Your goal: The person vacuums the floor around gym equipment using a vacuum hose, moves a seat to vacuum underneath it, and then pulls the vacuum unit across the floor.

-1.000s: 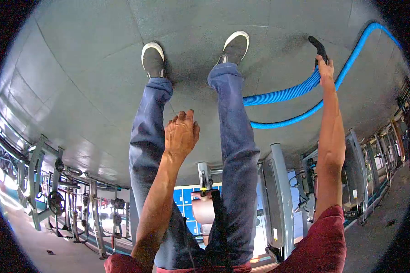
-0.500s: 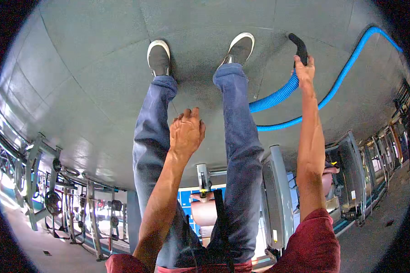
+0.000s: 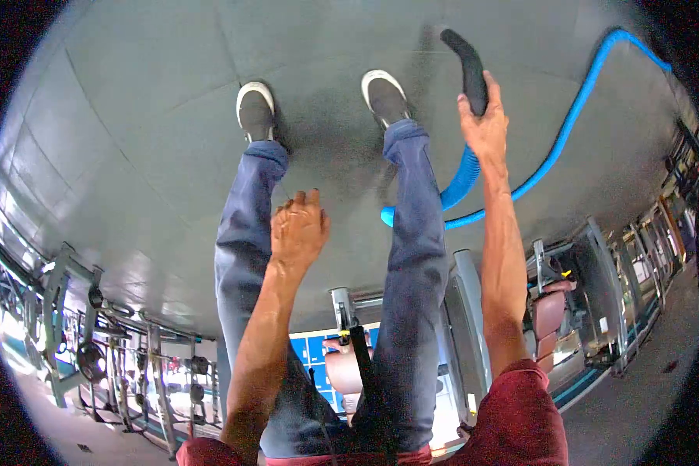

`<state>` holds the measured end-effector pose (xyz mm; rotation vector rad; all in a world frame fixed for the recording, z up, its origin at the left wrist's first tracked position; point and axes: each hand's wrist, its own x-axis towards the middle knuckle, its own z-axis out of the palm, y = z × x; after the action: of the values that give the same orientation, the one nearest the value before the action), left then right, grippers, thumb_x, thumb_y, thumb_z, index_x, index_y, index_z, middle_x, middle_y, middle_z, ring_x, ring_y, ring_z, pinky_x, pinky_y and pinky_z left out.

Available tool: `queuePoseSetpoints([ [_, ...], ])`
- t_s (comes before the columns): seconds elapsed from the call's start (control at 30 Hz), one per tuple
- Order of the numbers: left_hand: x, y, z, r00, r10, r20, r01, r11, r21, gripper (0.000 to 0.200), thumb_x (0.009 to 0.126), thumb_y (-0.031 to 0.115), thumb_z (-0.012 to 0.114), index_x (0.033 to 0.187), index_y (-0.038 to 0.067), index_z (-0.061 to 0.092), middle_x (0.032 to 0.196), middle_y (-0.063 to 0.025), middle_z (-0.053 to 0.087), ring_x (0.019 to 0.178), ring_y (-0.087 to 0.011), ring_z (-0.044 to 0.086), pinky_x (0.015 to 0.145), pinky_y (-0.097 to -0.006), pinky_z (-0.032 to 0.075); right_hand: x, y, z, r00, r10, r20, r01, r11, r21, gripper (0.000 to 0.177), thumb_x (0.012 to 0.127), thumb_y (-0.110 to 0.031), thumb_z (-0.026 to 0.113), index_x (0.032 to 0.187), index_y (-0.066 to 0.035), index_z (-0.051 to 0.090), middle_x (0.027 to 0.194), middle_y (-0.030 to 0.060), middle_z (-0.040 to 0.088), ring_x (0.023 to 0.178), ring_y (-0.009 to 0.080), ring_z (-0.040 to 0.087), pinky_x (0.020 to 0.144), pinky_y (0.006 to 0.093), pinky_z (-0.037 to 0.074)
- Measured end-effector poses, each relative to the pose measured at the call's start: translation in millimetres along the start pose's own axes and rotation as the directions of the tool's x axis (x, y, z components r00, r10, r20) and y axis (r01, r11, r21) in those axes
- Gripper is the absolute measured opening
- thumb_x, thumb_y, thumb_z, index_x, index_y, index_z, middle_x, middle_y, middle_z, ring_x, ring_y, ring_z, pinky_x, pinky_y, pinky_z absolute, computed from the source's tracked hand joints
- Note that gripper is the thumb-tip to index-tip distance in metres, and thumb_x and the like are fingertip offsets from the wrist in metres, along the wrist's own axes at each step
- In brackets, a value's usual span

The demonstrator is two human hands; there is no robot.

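Observation:
My right hand [image 3: 485,128] is closed round the black curved nozzle [image 3: 466,66], whose tip points up and to the left, just above the grey floor [image 3: 326,46]. From the nozzle a ribbed blue hose [image 3: 464,177] runs down behind my right leg [image 3: 413,210] and loops back to the right across the floor. Over my left leg [image 3: 245,202] hangs my left hand [image 3: 299,231], back side up, fingers loosely bent and slightly apart, with nothing visible in it.
My two shoes [image 3: 256,109] stand apart on the floor. Gym racks with weight plates [image 3: 91,361] line the lower left. Padded machines [image 3: 547,311] stand at the lower right, and another machine seat [image 3: 343,373] shows between my legs. Blue lockers [image 3: 317,349] are behind it.
My right hand and the nozzle have swung left and slightly down, with the nozzle tip moving left and up. The hose has shifted along. My left hand has moved slightly left, and the view has shifted.

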<state>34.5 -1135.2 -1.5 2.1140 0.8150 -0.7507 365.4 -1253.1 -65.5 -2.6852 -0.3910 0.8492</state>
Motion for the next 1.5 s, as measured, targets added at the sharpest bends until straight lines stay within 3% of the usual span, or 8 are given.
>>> queuePoseSetpoints([
  [0.13, 15.5, 5.3, -11.9, 0.998, -0.046, 0.041, 0.045, 0.999, 0.020, 0.033, 0.083, 0.018, 0.062, 0.112, 0.002, 0.054, 0.094, -0.0183, 0.061, 0.086, -0.0356, 0.063, 0.074, -0.0474, 0.049, 46.8, 128.6, -32.1, 0.992, 0.087, -0.095, -0.068, 0.981, 0.184, 0.063, 0.082, -0.029, 0.072, 0.136, -0.010, 0.046, 0.080, 0.0103, 0.066, 0.067, 0.0241, 0.065, 0.065, 0.0368, 0.053],
  [0.2, 11.3, 8.5, 0.2, 1.000, -0.020, 0.009, 0.020, 0.999, 0.032, 0.035, 0.084, 0.018, 0.061, 0.114, 0.001, 0.054, 0.094, -0.0186, 0.061, 0.086, -0.0360, 0.063, 0.074, -0.0475, 0.049, 74.7, 198.2, -62.4, 0.962, 0.256, -0.089, -0.226, 0.938, 0.262, 0.057, 0.082, -0.028, 0.073, 0.131, -0.008, 0.050, 0.074, 0.0056, 0.062, 0.056, 0.0173, 0.059, 0.054, 0.0335, 0.051],
  [0.33, 19.7, 30.5, 7.0, 0.996, -0.026, 0.084, 0.016, 0.993, 0.119, 0.036, 0.085, 0.019, 0.060, 0.115, 0.001, 0.056, 0.094, -0.0195, 0.062, 0.086, -0.0365, 0.063, 0.075, -0.0467, 0.050, 127.6, 257.4, -122.5, 0.886, 0.399, -0.237, -0.346, 0.908, 0.235, 0.059, 0.080, -0.032, 0.073, 0.128, -0.005, 0.053, 0.079, 0.0074, 0.064, 0.059, 0.0174, 0.061, 0.054, 0.0332, 0.050],
  [0.43, 25.1, 42.6, 18.3, 0.993, -0.051, 0.103, 0.038, 0.991, 0.125, 0.036, 0.085, 0.018, 0.060, 0.116, 0.001, 0.056, 0.094, -0.0193, 0.062, 0.086, -0.0365, 0.063, 0.076, -0.0460, 0.051, 183.5, 322.3, -151.5, 0.870, 0.401, -0.285, -0.369, 0.915, 0.162, 0.060, 0.082, -0.027, 0.075, 0.128, -0.002, 0.046, 0.071, 0.0084, 0.059, 0.049, 0.0198, 0.058, 0.042, 0.0339, 0.048],
  [0.57, 24.4, 55.8, 44.4, 0.957, -0.122, 0.262, 0.080, 0.983, 0.166, 0.036, 0.088, 0.020, 0.059, 0.120, 0.006, 0.053, 0.100, -0.0201, 0.063, 0.088, -0.0395, 0.063, 0.075, -0.0479, 0.052, 241.5, 371.9, -176.6, 0.855, 0.411, -0.316, -0.398, 0.911, 0.110, 0.052, 0.082, -0.025, 0.074, 0.120, -0.002, 0.048, 0.070, 0.0087, 0.058, 0.049, 0.0202, 0.057, 0.042, 0.0345, 0.049],
  [0.77, 27.4, 69.1, 68.4, 0.968, -0.080, 0.237, 0.052, 0.991, 0.123, 0.034, 0.085, 0.018, 0.060, 0.114, 0.001, 0.056, 0.093, -0.0192, 0.062, 0.083, -0.0367, 0.064, 0.073, -0.0461, 0.052, 254.3, 337.7, -190.2, 0.804, 0.572, -0.160, -0.485, 0.788, 0.380, 0.051, 0.080, -0.024, 0.075, 0.116, -0.002, 0.046, 0.071, 0.0098, 0.058, 0.050, 0.0190, 0.058, 0.042, 0.0340, 0.050],
  [1.2, 22.5, 66.9, 71.5, 0.958, -0.105, 0.267, 0.080, 0.992, 0.102, 0.034, 0.084, 0.016, 0.061, 0.115, 0.002, 0.055, 0.092, -0.0198, 0.063, 0.083, -0.0363, 0.065, 0.074, -0.0469, 0.052, 224.3, 294.7, -153.2, 0.815, 0.576, -0.060, -0.502, 0.754, 0.425, 0.078, 0.080, -0.022, 0.075, 0.141, -0.004, 0.028, 0.075, 0.0127, 0.061, 0.053, 0.0213, 0.059, 0.046, 0.0359, 0.052],
  [1.5, 17.1, 48.7, 57.6, 0.980, -0.102, 0.170, 0.102, 0.995, 0.010, 0.034, 0.086, 0.018, 0.058, 0.116, 0.002, 0.055, 0.092, -0.0197, 0.063, 0.082, -0.0363, 0.065, 0.074, -0.0458, 0.052, 201.5, 247.6, -111.7, 0.805, 0.593, -0.025, -0.521, 0.727, 0.448, 0.059, 0.081, -0.021, 0.073, 0.125, -0.002, 0.038, 0.070, 0.0125, 0.059, 0.048, 0.0229, 0.057, 0.043, 0.0358, 0.051],
])
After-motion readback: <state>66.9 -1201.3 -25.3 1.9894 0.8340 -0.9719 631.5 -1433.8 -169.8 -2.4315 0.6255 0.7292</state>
